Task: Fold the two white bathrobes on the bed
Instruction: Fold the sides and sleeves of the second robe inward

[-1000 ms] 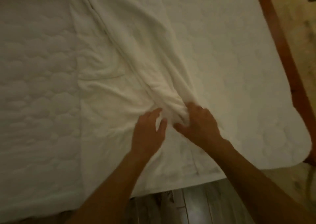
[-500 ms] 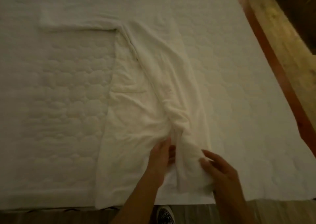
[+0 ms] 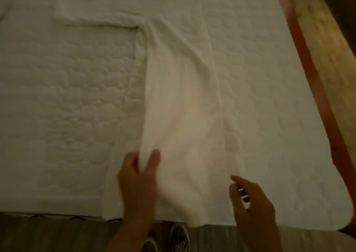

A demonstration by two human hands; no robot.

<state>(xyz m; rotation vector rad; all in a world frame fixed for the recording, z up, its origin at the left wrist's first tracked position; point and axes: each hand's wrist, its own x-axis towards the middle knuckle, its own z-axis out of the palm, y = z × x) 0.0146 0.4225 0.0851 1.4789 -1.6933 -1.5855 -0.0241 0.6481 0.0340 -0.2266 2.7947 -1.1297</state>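
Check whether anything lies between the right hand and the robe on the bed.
Nothing visible does. The right hand hovers open just right of the robe, with only bare quilted bed between them. The left hand already pinches the robe's folded left edge.

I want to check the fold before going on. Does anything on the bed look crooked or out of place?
Yes. The folded bathrobe lies slanted, and its lower corner hangs past the bed edge. One sleeve is stretched out to the left, unfolded. The left hand pinches the robe's left edge.
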